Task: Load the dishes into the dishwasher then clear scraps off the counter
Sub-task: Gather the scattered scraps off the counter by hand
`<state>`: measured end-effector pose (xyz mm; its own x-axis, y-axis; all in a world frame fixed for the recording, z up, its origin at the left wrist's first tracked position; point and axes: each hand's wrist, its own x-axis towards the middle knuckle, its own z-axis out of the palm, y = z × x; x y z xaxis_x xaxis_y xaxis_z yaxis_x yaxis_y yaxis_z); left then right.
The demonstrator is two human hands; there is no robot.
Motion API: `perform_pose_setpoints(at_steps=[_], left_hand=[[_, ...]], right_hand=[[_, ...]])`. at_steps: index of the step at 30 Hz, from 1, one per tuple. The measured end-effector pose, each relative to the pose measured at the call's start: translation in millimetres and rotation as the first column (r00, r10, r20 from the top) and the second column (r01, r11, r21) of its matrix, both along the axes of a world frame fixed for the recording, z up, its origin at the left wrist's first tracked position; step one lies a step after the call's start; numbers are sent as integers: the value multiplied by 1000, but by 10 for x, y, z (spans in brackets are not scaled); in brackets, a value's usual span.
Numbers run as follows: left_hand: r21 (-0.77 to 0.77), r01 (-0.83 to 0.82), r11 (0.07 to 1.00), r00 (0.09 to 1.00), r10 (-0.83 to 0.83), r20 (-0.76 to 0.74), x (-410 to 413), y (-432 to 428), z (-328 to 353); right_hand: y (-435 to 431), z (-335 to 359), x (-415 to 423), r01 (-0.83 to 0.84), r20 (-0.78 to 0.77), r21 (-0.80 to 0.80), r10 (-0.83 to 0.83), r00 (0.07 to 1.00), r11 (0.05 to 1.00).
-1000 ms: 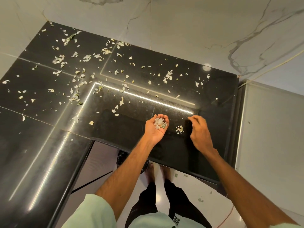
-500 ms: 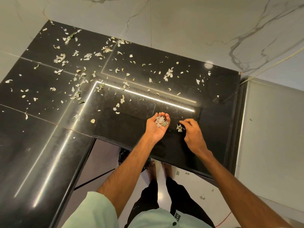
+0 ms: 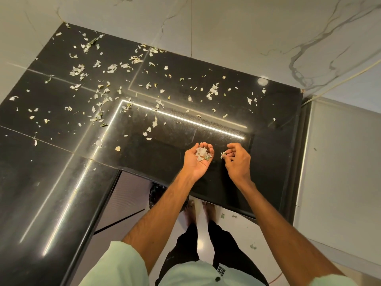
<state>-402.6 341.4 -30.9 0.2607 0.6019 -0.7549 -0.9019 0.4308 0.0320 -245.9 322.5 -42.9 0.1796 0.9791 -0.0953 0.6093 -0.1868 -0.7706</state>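
Scraps [image 3: 99,79] lie scattered over the black desk [image 3: 51,182], thickest at left. My left hand [image 3: 198,159] is cupped, palm up, cradling a small pile. My right hand [image 3: 237,159] pinches one flake. I judge them light, limp; fingertip pinches suit.
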Motion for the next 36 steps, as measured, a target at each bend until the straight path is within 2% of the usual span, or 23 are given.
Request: perform_pose_setpoints(at_steps=[2,5,7,9,11,17,23,28,36], left_hand=[[-3,-5,1000,1000,5,1,-34,-6,-5],[-11,-22,1000,1000,22,3,-69,-22,-10],[-9,-26,1000,1000,26,4,-60,-34,-4],[-5,-24,1000,1000,24,2,-45,-39,-2],[5,-18,1000,1000,18,5,-52,-35,-5],[-6,-20,1000,1000,20,7,-125,-30,-39],[-15,-20,1000,1000,20,11,-124,-34,-41],[-11,-15,1000,1000,15,17,-130,-33,-61],[-18,-57,998,998,57,18,-259,-56,-75]], right_hand=[[52,42,70,-34,63,31,32,997,999],[81,36,157,-232,201,18,224,954,972],[63,2,144,-402,273,-55,401,875,914],[6,-30,94,-519,399,-121,520,755,846],[-103,-60,67,-551,501,-172,554,665,817],[-301,-20,197,-567,599,-139,525,605,812],[-159,4,234,-619,625,-227,600,500,752],[1,16,240,-641,637,-245,619,459,727],[-50,8,99,-575,614,-197,557,559,794]])
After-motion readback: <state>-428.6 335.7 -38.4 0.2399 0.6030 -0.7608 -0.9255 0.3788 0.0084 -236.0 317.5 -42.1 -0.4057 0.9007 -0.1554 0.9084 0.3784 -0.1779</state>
